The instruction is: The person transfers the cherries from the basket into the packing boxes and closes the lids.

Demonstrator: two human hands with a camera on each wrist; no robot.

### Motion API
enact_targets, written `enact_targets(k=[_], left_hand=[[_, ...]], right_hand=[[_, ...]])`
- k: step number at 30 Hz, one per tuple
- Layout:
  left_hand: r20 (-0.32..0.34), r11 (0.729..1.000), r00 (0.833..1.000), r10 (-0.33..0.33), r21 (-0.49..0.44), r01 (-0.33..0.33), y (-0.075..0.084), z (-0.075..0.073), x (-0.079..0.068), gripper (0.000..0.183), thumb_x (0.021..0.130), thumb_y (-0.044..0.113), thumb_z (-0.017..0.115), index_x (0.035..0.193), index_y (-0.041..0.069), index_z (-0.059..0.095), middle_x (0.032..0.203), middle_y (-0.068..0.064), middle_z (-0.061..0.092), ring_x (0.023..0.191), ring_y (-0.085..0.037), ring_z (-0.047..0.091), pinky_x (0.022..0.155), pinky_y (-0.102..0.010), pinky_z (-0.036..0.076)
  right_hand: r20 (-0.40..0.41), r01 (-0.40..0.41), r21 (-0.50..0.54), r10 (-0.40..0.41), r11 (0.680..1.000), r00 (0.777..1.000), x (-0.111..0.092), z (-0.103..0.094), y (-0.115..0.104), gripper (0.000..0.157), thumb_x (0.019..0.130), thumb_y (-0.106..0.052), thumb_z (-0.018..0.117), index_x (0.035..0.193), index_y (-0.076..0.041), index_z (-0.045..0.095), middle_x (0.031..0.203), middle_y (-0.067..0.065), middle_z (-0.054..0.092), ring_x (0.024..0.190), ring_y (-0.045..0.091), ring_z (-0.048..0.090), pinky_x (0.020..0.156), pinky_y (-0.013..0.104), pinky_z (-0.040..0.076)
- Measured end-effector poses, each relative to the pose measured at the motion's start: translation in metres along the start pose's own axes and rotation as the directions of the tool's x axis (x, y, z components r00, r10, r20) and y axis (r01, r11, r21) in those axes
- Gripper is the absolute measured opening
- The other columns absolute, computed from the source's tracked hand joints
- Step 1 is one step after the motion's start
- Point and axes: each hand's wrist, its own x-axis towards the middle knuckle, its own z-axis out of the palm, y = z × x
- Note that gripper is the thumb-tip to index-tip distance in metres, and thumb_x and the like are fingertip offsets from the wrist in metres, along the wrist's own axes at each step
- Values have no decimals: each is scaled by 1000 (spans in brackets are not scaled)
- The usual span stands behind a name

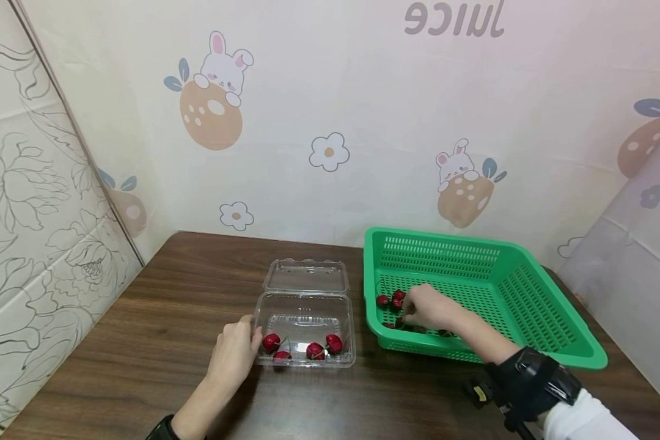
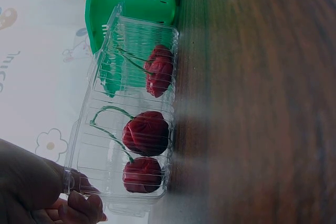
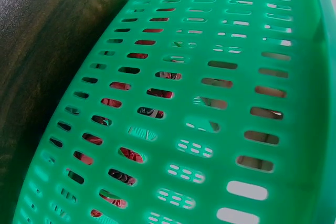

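Observation:
At the near left corner of a clear plastic clamshell container, my left hand grips the rim, also visible in the left wrist view with thumb and fingers at the container's edge. The lid is folded back, and several dark red cherries with green stems lie along the near side. My right hand reaches down into a green plastic basket, fingers bent among more cherries. Its fingertips are hidden, so I cannot tell whether they pinch a cherry. The right wrist view shows mostly the basket's slotted side.
Container and basket stand side by side on a dark brown wooden table, a narrow strip of tabletop between them. Behind them hangs a pale wall covering printed with rabbits and flowers. The basket's near rim lies under my right forearm.

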Motion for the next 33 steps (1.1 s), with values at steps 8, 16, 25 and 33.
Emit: enact_targets(k=[8, 16, 25, 33], left_hand=[[-8, 1000, 1000, 0, 4, 0, 0, 1, 0, 17, 81, 2, 58, 93, -11, 57, 58, -6, 53, 44, -12, 41, 35, -24, 32], [-9, 1000, 1000, 6, -1, -6, -1, 1, 0, 18, 81, 1, 57, 93, -12, 57, 57, -6, 52, 43, -11, 40, 34, -22, 30], [-12, 1000, 1000, 10, 1, -10, -1, 1, 0, 19, 81, 1, 58, 94, -13, 57, 58, -8, 54, 43, -11, 40, 34, -23, 31], [-7, 1000, 1000, 5, 0, -5, 0, 1, 0, 19, 81, 1, 58, 94, -13, 57, 58, -8, 54, 43, -11, 40, 34, -22, 31]], right_hand=[[-58, -67, 27, 69, 997, 996, -4, -2, -1, 24, 77, 2, 53, 56, -8, 57, 48, -5, 41, 44, 7, 29, 47, 25, 29], [-133, -114, 69, 122, 991, 984, -11, -8, -4, 16, 78, 0, 54, 67, -6, 62, 54, 0, 51, 45, 10, 39, 47, 28, 33], [-207, -149, 116, 170, 982, 963, -20, -16, -7, 15, 79, 0, 53, 71, -8, 62, 58, -2, 55, 48, 10, 50, 49, 29, 40], [-295, -143, 124, 174, 982, 939, -26, -23, -14, 13, 79, -2, 54, 73, -7, 63, 61, -2, 58, 51, 10, 51, 52, 29, 42]])
